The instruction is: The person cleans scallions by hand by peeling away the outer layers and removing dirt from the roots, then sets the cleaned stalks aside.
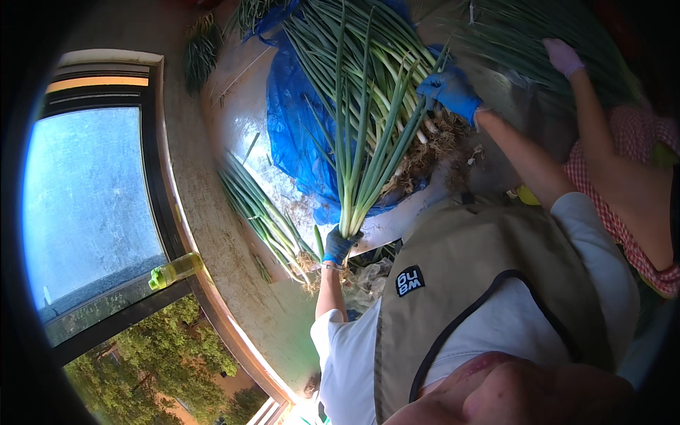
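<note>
My left hand (pixel 340 247), in a blue glove, grips a small bunch of green onions (pixel 348 204) by the white stems just above the roots. The bunch stands upright with its leaves fanned out. My right hand (pixel 451 93), also blue-gloved, has its fingers closed around a long green onion leaf (pixel 406 141) at the bunch's right side. Behind the bunch lies a large pile of green onions (pixel 372 69), roots toward me, on a blue plastic sheet (pixel 295 114). Part of the pile is hidden by the held bunch and my right hand.
A smaller row of green onions (pixel 265 212) lies at the left. A bottle (pixel 175 270) stands by the window (pixel 95 180). At the right, a co-worker's gloved hand (pixel 563 56) rests at another onion heap (pixel 520 37). Clear plastic (pixel 369 281) lies beside my left arm.
</note>
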The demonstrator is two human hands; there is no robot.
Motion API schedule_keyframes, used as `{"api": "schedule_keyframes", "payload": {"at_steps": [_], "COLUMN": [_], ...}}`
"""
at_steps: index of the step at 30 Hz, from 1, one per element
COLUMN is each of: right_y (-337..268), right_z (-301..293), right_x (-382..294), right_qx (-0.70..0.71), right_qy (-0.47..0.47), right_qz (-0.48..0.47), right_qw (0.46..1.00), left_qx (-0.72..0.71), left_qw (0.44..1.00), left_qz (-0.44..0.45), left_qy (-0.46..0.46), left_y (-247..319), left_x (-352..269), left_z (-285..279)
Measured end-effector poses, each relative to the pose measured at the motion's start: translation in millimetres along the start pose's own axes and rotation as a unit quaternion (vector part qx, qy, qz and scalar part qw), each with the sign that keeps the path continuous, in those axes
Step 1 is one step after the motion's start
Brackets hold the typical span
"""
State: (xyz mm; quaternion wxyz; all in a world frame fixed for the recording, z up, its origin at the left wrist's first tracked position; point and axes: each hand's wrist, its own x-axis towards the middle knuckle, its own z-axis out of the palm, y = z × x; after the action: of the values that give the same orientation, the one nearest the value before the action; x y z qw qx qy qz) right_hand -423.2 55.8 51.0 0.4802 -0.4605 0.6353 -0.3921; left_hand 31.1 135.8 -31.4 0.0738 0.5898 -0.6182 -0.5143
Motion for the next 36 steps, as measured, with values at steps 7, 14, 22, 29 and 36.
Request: {"api": "schedule_keyframes", "payload": {"at_steps": [7,14,22,29,36], "right_y": [14,-29,51,-36,-8], "right_z": [-10,-11,-64,36,159], "right_x": [82,69,115,59,26], "right_qx": [-0.554,-0.476,0.128,-0.196,-0.469], "right_qy": [0.027,-0.382,0.071,-0.216,-0.286], "right_qz": [-0.316,-0.093,0.133,-0.107,-0.276], "right_qw": [0.77,0.787,0.98,0.951,0.788], "left_qx": [-0.002,0.12,0.143,0.195,0.247], "left_qw": [1.0,0.991,0.988,0.974,0.943], "left_qz": [-0.012,0.004,0.018,0.021,0.091], "left_qy": [0.017,0.05,0.063,0.116,0.203], "left_y": [-34,-16,-12,10,32], "left_x": [11,7,0,-12,-19], "left_z": [3,2,4,-3,-7]}}
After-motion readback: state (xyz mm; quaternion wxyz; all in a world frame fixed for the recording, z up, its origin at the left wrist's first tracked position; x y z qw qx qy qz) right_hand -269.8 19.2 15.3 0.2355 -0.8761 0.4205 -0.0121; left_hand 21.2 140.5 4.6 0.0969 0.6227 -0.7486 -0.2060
